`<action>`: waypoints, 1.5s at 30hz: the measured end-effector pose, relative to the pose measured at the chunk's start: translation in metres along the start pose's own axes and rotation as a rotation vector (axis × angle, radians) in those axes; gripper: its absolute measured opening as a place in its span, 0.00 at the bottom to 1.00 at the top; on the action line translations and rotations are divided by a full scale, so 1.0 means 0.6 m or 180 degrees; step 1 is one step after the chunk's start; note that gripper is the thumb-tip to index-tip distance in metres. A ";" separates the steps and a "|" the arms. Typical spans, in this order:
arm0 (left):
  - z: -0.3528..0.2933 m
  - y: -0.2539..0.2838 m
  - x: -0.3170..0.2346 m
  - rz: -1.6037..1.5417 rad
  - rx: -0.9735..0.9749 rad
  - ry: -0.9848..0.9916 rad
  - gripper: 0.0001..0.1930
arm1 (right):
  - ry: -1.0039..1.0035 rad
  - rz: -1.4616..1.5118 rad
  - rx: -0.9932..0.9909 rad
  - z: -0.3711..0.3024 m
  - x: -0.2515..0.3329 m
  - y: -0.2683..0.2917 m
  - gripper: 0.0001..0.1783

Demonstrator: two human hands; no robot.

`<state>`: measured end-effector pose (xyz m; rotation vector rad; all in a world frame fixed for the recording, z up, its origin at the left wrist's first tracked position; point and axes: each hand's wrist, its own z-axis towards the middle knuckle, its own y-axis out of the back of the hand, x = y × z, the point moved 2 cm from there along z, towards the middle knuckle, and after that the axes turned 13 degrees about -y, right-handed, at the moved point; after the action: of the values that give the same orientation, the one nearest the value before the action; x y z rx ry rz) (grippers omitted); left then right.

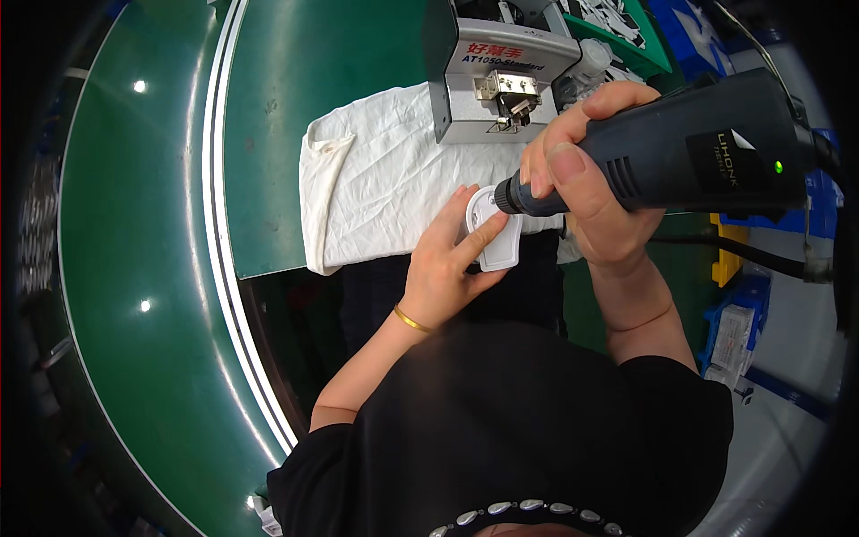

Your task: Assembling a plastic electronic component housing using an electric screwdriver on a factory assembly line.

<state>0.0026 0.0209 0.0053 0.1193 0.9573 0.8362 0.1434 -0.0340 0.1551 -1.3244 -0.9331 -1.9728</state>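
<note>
White moulded piece [503,251]: shallow, raised rim, rounded at one end, straighter at the other; located at the near edge of the bench [295,72], pinched between thumb and fingers of the left hand [438,268]. Black electric screwdriver [684,148]: closed in the right hand [604,206], nose at the piece's rounded end, green light lit. Bench: green top, creased white cloth [385,188] along near edge; grey metal machine [463,112] behind; green bin [659,55] of parts toward far right corner. Room: yellow bin [729,255] right of bench. Markings: red and dark-blue lettering on machine; pale lettering on screwdriver's dark label.
</note>
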 end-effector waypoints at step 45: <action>-0.084 0.504 0.341 0.3144 -0.2088 0.2484 0.33 | -0.0530 -0.1134 -0.2493 -0.029 -0.235 0.310 0.27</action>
<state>-0.1499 0.3545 -0.0300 -0.3653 1.2916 2.1746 0.3261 -0.1457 0.0610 -1.8528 -0.4816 -2.6932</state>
